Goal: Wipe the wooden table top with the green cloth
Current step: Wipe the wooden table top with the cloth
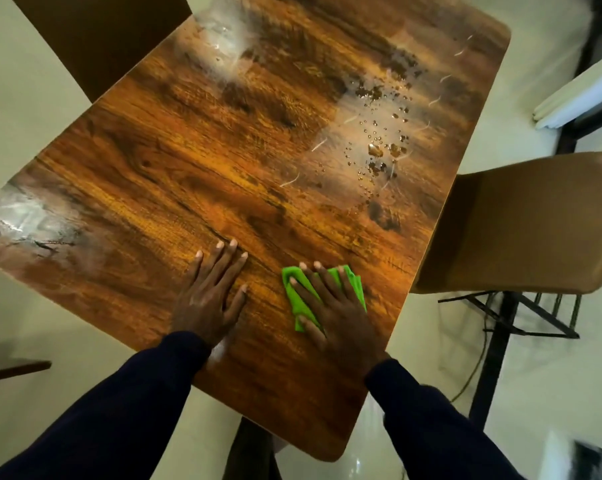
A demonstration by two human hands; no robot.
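The wooden table top (195,140) fills most of the view, glossy, with dark grain. Water droplets (379,133) and wet streaks lie on its far right part. A bright green cloth (294,289) lies folded on the near right part of the table. My right hand (330,306) presses flat on the cloth with fingers spread, covering most of it. My left hand (213,292) rests flat on the bare wood to the left of the cloth, fingers apart, holding nothing. Both arms wear dark sleeves.
A tan chair (521,220) stands close against the table's right edge, on a black metal frame (507,313). A dark brown chair back (98,39) stands at the far left corner. Pale floor surrounds the table. A white rail (576,95) shows at the right.
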